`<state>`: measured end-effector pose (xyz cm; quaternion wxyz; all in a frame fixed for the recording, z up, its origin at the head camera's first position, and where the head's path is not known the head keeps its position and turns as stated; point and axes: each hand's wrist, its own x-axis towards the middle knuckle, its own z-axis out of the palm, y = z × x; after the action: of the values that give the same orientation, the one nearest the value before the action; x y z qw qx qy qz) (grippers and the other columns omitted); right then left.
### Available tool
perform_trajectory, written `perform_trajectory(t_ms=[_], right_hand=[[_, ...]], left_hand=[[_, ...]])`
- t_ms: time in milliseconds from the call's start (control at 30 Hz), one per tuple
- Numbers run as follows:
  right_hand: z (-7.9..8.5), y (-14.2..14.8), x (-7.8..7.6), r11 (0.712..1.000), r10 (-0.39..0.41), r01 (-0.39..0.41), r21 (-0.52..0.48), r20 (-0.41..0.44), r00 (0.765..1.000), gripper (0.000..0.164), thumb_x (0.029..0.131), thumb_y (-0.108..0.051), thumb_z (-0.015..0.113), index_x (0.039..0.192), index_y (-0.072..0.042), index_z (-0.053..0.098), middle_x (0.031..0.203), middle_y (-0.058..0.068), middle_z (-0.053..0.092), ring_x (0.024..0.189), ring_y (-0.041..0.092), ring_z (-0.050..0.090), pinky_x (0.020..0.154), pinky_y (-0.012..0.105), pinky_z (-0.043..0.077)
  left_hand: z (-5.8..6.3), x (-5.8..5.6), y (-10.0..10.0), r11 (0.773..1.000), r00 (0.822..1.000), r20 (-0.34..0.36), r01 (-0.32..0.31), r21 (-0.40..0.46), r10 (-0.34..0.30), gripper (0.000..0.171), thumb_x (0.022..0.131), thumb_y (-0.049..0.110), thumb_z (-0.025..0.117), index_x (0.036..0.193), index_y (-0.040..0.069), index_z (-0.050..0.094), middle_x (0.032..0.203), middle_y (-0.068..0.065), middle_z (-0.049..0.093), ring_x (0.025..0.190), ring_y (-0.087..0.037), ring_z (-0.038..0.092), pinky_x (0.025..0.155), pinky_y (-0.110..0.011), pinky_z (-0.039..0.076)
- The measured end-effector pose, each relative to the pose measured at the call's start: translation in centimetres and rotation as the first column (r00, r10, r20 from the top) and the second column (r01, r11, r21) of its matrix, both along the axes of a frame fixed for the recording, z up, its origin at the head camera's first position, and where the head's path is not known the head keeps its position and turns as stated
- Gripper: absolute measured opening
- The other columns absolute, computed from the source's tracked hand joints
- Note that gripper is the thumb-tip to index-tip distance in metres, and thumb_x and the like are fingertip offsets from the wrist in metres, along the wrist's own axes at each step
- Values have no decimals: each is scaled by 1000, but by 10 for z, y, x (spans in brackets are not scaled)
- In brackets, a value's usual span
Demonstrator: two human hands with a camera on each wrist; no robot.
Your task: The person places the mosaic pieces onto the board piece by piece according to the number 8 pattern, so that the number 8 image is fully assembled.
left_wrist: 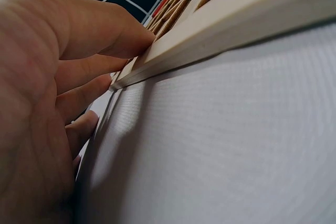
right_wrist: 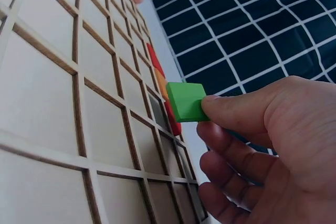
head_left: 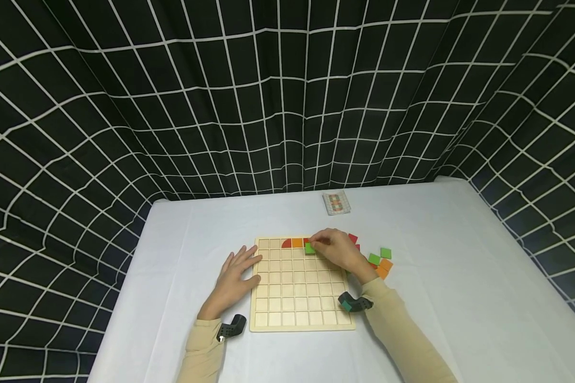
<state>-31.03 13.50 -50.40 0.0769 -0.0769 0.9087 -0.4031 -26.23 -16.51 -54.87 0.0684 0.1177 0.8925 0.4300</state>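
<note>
A square wooden grid board (head_left: 287, 291) lies on the table. In its far row sit a red quarter-circle tile (head_left: 286, 243), an orange tile (head_left: 297, 242) and a red tile (head_left: 306, 240), partly covered. The right hand (head_left: 336, 249) pinches a green square tile (right_wrist: 186, 102) between thumb and forefinger, held just above the board near the far row. The left hand (head_left: 235, 279) rests with extended fingers on the board's left edge; in the left wrist view its fingertips touch the wooden rim (left_wrist: 210, 45).
Right of the board lie several loose tiles: green (head_left: 385, 253), orange (head_left: 386, 264) and red (head_left: 353, 238), some partly behind the right hand. A small stack of patterned cards (head_left: 336, 203) lies beyond the board. A black curtain with white grid lines (head_left: 287, 106) surrounds the table.
</note>
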Motion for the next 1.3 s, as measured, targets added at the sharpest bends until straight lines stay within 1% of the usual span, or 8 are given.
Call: perform_trajectory(t_ms=[133,200,367,500,667,900,1167,1300], right_hand=[[-2,0,0,1000,9,-9,9,-8,1000,12,97,-18,67,103,-15,77,112,4,73,111,24,62,103,47,53],[-2,-1,1,1000,18,-18,14,-12,1000,12,97,-18,67,103,-15,78,111,4,74,110,24,62,101,47,53],[-3,-1,1,999,31,-31,32,4,1000,11,97,-19,68,102,-16,78,108,3,74,106,23,60,100,46,53],[-5,-1,1,998,42,-43,49,12,999,11,97,-19,67,100,-16,77,106,2,74,104,22,58,99,45,53],[-4,-2,1,996,62,-61,60,-10,998,9,97,-16,68,98,-14,77,102,2,74,102,23,58,98,45,54],[-6,-2,1,995,75,-71,73,-46,996,9,96,-15,68,98,-14,76,102,3,74,102,23,58,97,44,54],[-6,-4,2,995,59,-56,81,-35,998,8,96,-17,69,99,-14,76,102,3,73,103,23,57,97,43,54],[-7,-5,2,995,55,-51,90,-36,998,8,96,-16,70,99,-14,76,101,2,72,103,23,57,97,43,54]], left_hand=[[0,0,0,1000,1000,1,1,3,-1,53,90,16,69,142,9,58,164,0,38,159,-25,18,132,-45,-4],[-1,0,0,1000,1000,-7,2,5,-2,53,89,15,69,141,8,59,164,-2,39,159,-27,18,132,-47,-3],[-1,0,1,1000,1000,-8,4,-4,-4,53,90,15,69,141,8,59,164,-3,39,159,-27,18,132,-47,-3],[-1,0,0,1000,1000,5,5,-4,-5,53,90,16,68,142,9,58,164,-1,38,159,-25,17,132,-44,-4],[0,0,0,1000,1000,6,8,-8,-8,53,91,16,68,142,9,58,165,-2,37,159,-26,17,132,-44,-4],[-1,-2,0,1000,1000,-4,10,-10,-10,53,90,15,68,142,9,58,164,-2,38,159,-26,18,132,-46,-3],[-2,-2,0,1000,1000,-21,16,-3,-16,53,90,14,68,141,9,59,164,-3,39,159,-28,18,131,-48,-2],[-2,-1,-1,1000,1000,-10,14,-6,-14,53,90,16,68,142,9,58,164,-1,38,159,-26,18,132,-45,-3]])
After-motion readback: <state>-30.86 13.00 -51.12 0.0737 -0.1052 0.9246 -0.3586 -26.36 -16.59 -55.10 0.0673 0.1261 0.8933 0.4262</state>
